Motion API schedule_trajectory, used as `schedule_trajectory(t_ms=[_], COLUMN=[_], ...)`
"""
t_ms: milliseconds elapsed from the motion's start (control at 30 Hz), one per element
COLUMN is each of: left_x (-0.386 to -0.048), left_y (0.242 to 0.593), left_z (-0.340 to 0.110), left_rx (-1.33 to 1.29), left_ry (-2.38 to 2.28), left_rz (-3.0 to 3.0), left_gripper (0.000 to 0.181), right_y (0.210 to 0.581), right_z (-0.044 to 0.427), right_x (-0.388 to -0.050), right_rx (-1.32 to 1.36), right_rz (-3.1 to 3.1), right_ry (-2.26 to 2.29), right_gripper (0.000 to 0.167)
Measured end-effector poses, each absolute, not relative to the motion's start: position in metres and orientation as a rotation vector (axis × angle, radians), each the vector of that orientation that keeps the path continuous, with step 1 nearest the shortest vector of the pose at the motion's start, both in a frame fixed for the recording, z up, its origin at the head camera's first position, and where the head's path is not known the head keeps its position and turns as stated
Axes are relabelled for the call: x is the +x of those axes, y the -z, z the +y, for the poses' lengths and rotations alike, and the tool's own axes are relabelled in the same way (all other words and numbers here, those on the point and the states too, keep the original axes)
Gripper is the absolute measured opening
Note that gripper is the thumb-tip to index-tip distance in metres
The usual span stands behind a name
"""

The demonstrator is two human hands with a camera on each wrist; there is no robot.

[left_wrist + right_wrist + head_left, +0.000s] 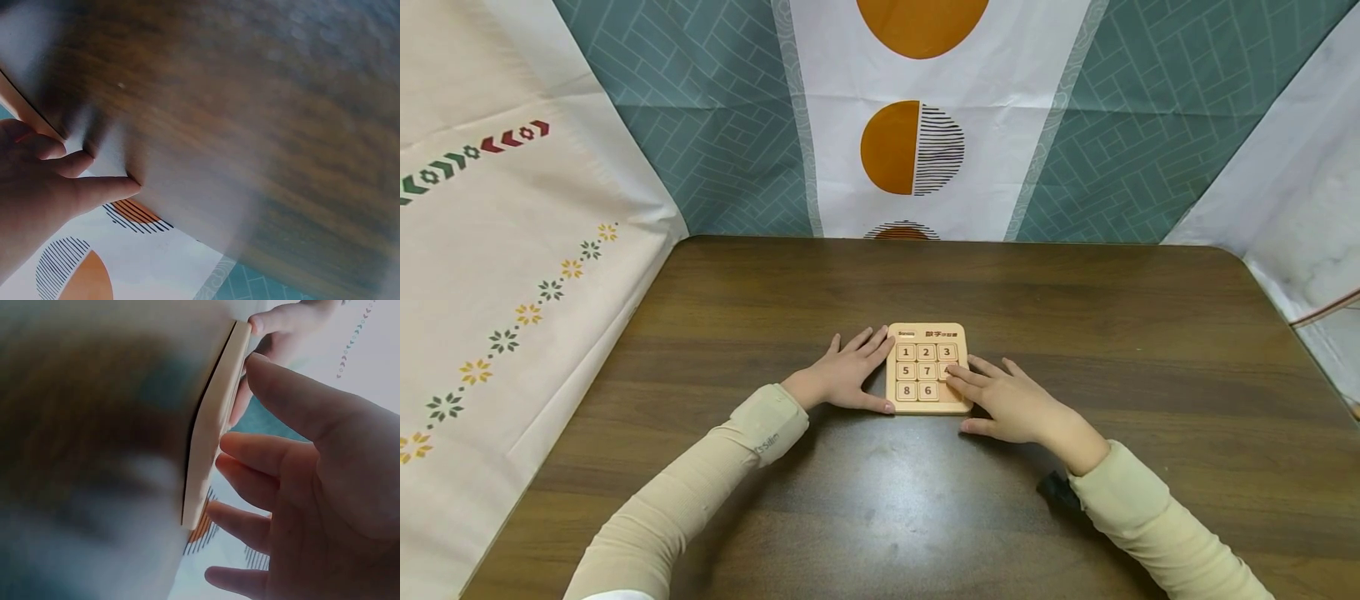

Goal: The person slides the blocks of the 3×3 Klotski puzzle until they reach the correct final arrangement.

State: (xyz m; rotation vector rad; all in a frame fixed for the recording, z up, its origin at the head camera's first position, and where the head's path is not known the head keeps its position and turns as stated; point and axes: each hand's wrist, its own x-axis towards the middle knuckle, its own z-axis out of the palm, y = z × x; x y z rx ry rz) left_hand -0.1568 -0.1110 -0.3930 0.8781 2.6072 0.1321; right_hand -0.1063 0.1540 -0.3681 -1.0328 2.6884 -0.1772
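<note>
A pale wooden number sliding puzzle lies flat on the table. Its tiles read 1, 2, 3 on top, then 5, 7 and one partly covered by a finger, then 8, 6 and a bare slot at lower right. Along the puzzle's left edge rests my left hand, thumb at the lower corner and straight fingers higher up. My right hand comes from the right, a fingertip on the partly covered tile and the thumb extended below. In the right wrist view, the puzzle's thick side stands beside my spread right fingers.
The dark wooden table stretches around the puzzle on all sides. Behind it hangs a patterned cloth, and a pale embroidered cloth covers the left side. A small black object shows beside the right wrist's band.
</note>
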Motion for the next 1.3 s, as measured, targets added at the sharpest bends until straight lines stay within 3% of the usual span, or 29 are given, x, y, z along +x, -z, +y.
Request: schedule_trajectory(t_ms=[433,1300], left_x=[-0.157,-0.155], left_y=[0.394,0.392], left_z=[-0.111,-0.11], left_rx=[0.879,0.847], left_ry=[-0.135,-0.142], left_rz=[2.615,2.601], left_gripper=[0.104,0.104], right_y=[0.367,0.368], right_z=[0.138,0.162], right_x=[-0.096,-0.093], right_rx=[-1.178,-1.107], right_rz=[2.643,2.653], right_ry=[0.181,0.216], right_gripper=[0.066,0.06])
